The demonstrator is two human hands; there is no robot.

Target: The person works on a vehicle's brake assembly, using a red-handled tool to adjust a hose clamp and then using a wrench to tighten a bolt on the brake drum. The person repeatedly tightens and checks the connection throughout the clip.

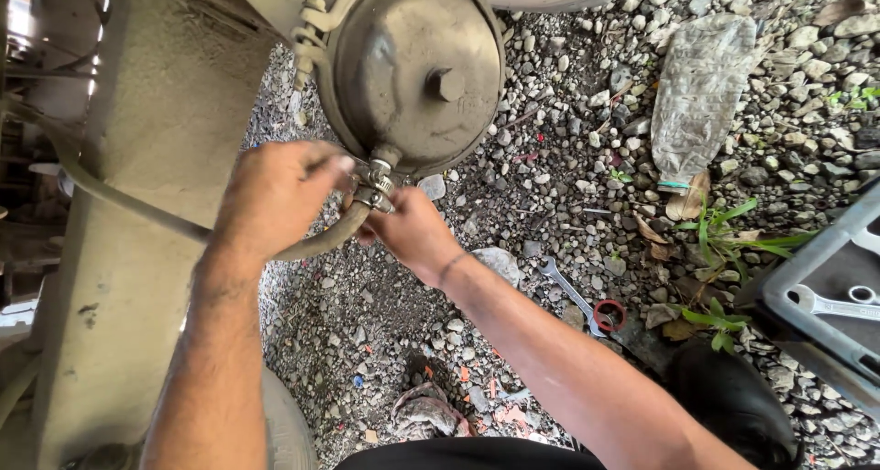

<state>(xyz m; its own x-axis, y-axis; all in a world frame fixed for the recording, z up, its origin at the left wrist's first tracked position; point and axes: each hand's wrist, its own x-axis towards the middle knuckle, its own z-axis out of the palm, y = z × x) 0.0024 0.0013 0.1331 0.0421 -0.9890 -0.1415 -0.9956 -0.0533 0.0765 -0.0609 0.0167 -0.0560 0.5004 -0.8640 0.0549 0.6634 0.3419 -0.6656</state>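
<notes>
Left hand (275, 195) is closed around the hose (316, 243) just below the clamp (376, 184); the thumb presses at the clamp. Right hand (412, 232) pinches the hose end from 4 o'clock. The clamp sits on the port at 6 o'clock of the round chamber (417, 66). Step in hand, as judged: seating or loosening the hose at the port. The next move likely calls for a tool: a wrench (570, 293) lies on the gravel (550, 158) at 3 o'clock, beside a red ring (609, 315).
</notes>
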